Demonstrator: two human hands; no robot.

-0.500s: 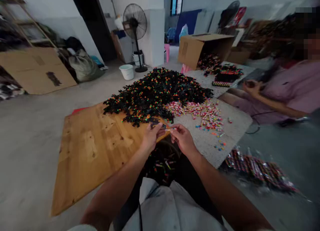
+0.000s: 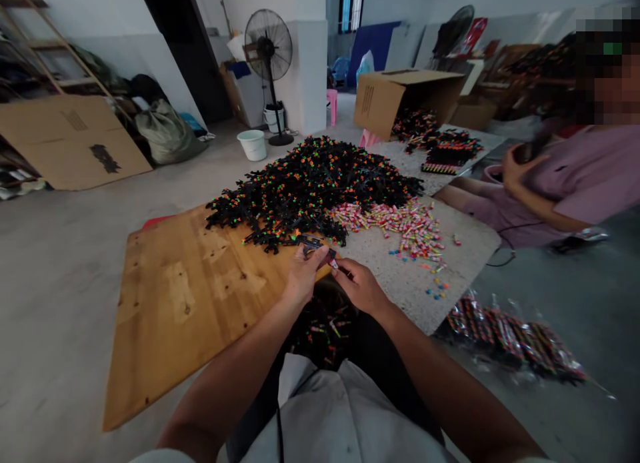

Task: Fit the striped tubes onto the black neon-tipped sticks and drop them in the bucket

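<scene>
My left hand [image 2: 304,271] is closed around a small black toy gun [image 2: 313,243], held over the edge of the wooden board [image 2: 190,283]. Close on its right, my right hand [image 2: 361,284] pinches a small pale tube [image 2: 334,263] at the lower end of the toy. Just beyond both hands rises a large heap of black pieces with orange and green tips [image 2: 325,176]. Pink and white little tubes [image 2: 415,226] lie spread on the grey tabletop [image 2: 380,276]. Below my hands, a container between my legs holds more black pieces and tubes [image 2: 325,329].
At the right sits a person in a pink top [image 2: 590,176]. An open cardboard box [image 2: 380,106] stands at the back with black pieces spilling out. Clear-wrapped packs [image 2: 515,336] lie on the floor at right. A white bucket [image 2: 253,145] and a fan [image 2: 269,46] stand behind the heap.
My right hand has moved slightly down, and the small tube now points downward instead of sideways. The black toy has tilted in my left hand. The other person's hand has moved toward their body.
</scene>
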